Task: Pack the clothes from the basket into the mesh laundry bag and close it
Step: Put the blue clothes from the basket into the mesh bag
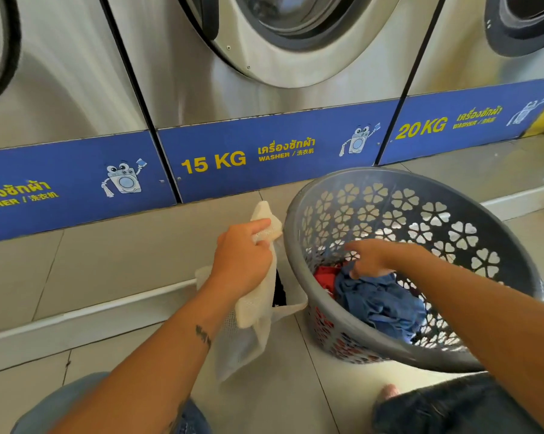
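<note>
A grey plastic basket [471, 198] with flower-shaped holes stands tilted on the floor at the right. Inside it lie a blue garment [386, 305] and a red one [325, 277]. My right hand [369, 258] reaches into the basket, fingers spread, touching the top of the blue garment. My left hand [242, 255] grips the top edge of a white mesh laundry bag [252, 321], which hangs down to the floor just left of the basket. Something dark shows inside the bag's opening [278, 292].
A row of steel washers [233, 89] with blue base panels marked 15 KG and 20 KG stands on a raised tiled step straight ahead. My knees in jeans [446, 405] are at the bottom edge. Beige floor tiles lie around the bag and basket.
</note>
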`<state>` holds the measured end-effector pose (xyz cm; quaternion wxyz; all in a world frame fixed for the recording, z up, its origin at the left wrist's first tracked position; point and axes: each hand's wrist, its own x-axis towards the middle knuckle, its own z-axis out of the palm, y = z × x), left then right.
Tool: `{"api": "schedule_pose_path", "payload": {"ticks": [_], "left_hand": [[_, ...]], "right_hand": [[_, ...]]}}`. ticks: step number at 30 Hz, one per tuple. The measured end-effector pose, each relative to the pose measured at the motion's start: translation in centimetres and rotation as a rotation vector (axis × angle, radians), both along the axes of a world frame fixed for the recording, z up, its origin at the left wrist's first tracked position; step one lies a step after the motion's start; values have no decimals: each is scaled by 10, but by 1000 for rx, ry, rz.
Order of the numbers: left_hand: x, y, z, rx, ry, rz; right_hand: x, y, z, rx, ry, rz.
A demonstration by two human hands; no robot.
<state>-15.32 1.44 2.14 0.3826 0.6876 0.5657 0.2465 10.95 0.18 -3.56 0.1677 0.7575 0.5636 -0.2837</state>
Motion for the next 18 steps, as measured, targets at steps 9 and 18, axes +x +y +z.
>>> {"api": "schedule_pose_path", "payload": {"ticks": [9,18], "left_hand": [[31,19,-8,13,47,57],[27,40,-19,77,126,31]], "right_hand": [[38,1,-78,-322,-180,81],[38,-19,-132,-335,-180,109]]}}
